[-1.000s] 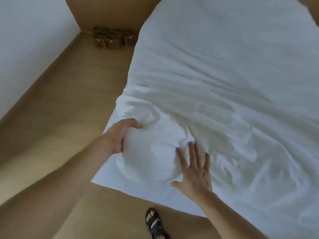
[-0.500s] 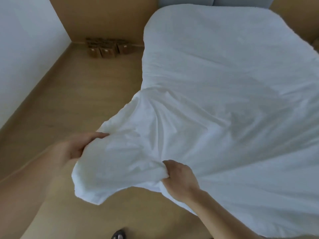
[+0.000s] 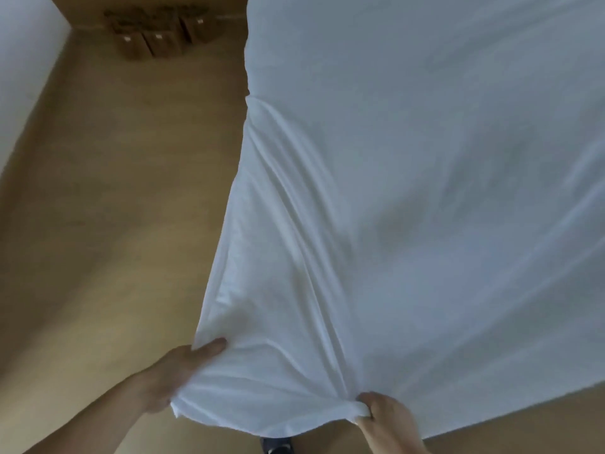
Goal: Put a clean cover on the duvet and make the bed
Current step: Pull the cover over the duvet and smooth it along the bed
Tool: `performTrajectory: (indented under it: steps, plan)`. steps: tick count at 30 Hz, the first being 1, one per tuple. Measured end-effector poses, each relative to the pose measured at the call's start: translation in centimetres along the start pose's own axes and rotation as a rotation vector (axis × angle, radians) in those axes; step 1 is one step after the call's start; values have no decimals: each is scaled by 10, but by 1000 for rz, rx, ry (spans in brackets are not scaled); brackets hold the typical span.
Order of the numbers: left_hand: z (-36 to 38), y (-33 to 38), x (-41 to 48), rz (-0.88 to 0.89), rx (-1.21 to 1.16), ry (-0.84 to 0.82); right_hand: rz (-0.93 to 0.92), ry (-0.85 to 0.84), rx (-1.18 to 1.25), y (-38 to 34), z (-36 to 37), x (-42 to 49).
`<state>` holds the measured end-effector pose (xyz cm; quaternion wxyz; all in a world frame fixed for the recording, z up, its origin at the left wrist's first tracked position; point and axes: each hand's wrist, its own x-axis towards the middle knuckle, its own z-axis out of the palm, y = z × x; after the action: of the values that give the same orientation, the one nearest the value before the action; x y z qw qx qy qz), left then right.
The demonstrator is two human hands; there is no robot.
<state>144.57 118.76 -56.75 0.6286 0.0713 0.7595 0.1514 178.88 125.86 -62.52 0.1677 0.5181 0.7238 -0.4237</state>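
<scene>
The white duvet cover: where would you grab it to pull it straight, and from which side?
Grip the duvet cover at its near corner, coming from the near side where the person stands. That corner overhangs the floor, free to pinch, as the left hand and right hand do; folds fanning from both grips suggest the pull spreads well.

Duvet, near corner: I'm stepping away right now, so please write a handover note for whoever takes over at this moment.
Left hand: grips the duvet at its near left corner.
Right hand: grips a bunch of the near edge.
Duvet: white, spread out ahead. The near corner is held out over the floor, and long creases fan out from both grips.
Done: the cover looks to be on. Whether the filling reaches this corner cannot be seen.
Left: probably pull the corner taut, lay it down and smooth the creases.
</scene>
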Motion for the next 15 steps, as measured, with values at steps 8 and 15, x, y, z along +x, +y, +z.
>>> performTrajectory:
  steps: [8,15]
  plan:
    - [-26,-47,16,167,-126,622,-369,284,-151,-5,19,6]
    - [-14,-75,64,15,21,475,-83,-129,-180,13,14,27]
